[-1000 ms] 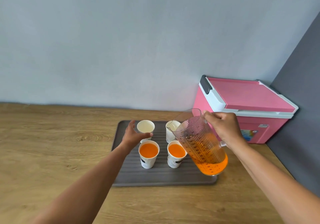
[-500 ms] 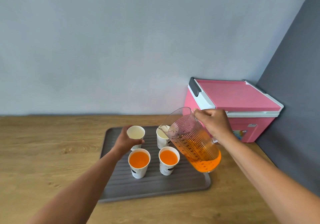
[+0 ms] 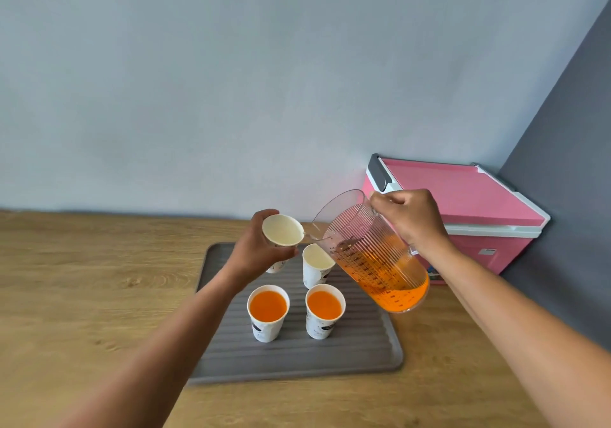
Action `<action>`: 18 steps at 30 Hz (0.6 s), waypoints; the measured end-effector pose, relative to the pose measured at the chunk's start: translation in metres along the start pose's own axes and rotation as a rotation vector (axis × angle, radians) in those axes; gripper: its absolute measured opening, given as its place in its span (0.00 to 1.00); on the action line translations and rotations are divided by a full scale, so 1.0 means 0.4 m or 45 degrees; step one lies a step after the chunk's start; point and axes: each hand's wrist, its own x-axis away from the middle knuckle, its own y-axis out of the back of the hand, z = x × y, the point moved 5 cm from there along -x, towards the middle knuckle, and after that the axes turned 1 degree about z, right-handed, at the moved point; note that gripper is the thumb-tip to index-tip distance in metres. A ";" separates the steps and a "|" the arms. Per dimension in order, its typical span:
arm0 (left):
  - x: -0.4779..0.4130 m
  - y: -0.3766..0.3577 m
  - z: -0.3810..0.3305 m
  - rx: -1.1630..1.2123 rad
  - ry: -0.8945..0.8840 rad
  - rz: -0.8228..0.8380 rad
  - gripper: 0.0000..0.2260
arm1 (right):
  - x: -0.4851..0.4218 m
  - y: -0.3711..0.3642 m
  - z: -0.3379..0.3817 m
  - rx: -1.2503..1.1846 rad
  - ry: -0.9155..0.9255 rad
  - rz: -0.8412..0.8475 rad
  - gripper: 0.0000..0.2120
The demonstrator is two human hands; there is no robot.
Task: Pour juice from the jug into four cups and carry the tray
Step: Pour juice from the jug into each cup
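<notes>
- The left hand holds the raised cup tilted above the tray, fingers wrapped round its wall. The right hand has its fingers clamped on the handle of the jug, whose spout is just beside the cup's rim.
- Tip slowly and level the cup as it fills (the juice lies low, so it may surge).
- Below stand the empty cup, the near-left cup and the near-right cup, both full; drips could land there.
- A pink cooler sits on the table behind the right hand.

Bright, even, soft light — faint shadows, wide-angle bending at edges, slight softness throughout.
</notes>
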 end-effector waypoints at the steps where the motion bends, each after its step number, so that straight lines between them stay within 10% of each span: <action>1: 0.009 -0.002 -0.007 -0.010 -0.004 0.003 0.36 | -0.007 0.000 0.001 0.007 -0.003 0.004 0.20; 18: 0.102 -0.026 -0.029 -0.073 -0.021 -0.048 0.34 | 0.005 0.008 0.087 0.352 0.167 0.117 0.16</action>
